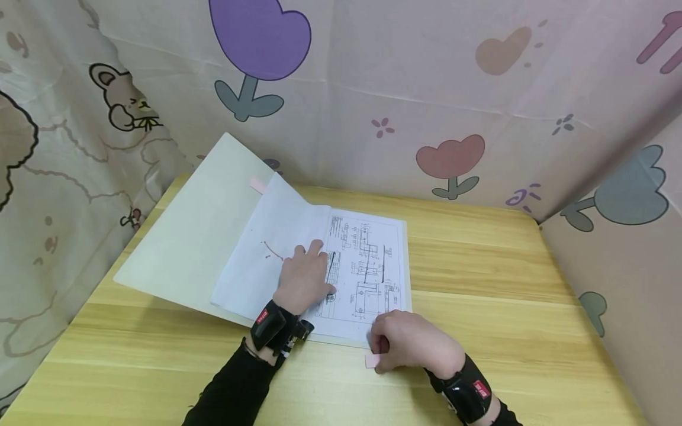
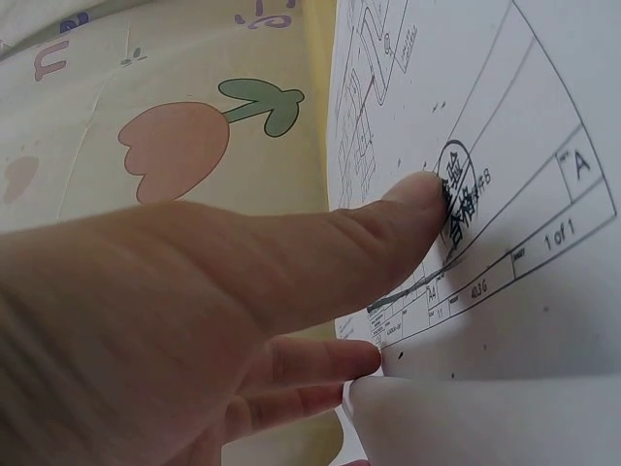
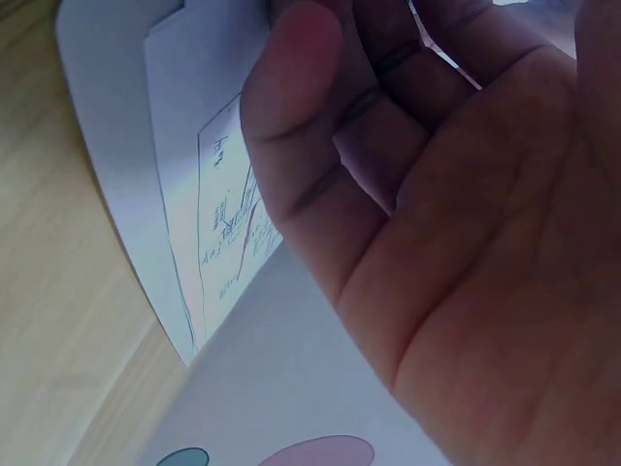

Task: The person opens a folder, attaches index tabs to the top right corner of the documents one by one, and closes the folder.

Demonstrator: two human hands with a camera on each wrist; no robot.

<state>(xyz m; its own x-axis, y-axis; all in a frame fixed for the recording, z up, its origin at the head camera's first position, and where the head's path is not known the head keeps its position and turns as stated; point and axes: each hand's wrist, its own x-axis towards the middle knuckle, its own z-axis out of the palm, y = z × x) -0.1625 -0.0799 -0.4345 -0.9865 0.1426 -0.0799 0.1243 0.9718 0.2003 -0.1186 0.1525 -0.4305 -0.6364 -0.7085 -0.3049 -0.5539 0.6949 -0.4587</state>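
A pale folder [image 1: 186, 236] lies spread on the table, holding white sheets; the right-hand one is a printed technical drawing [image 1: 391, 248]. My left hand [image 1: 305, 278] rests on the pages around the fold with its fingers extended. In the left wrist view, the left thumb [image 2: 340, 243] touches the sheet beside a round black stamp [image 2: 458, 184]. Near the drawing's lower right corner, my right hand [image 1: 412, 340] pinches a small pink sticky note [image 1: 371, 360] between thumb and curled fingers. The right wrist view shows the curled fingers [image 3: 301, 165], but the note is hidden there.
Another pink sticky tab [image 1: 258, 186] sticks out past the turned sheet on the left, against the cover. The wooden table [image 1: 479, 266] meets a patterned cloth [image 1: 351, 100] at the back and sides. Each wrist wears a black strap with a camera.
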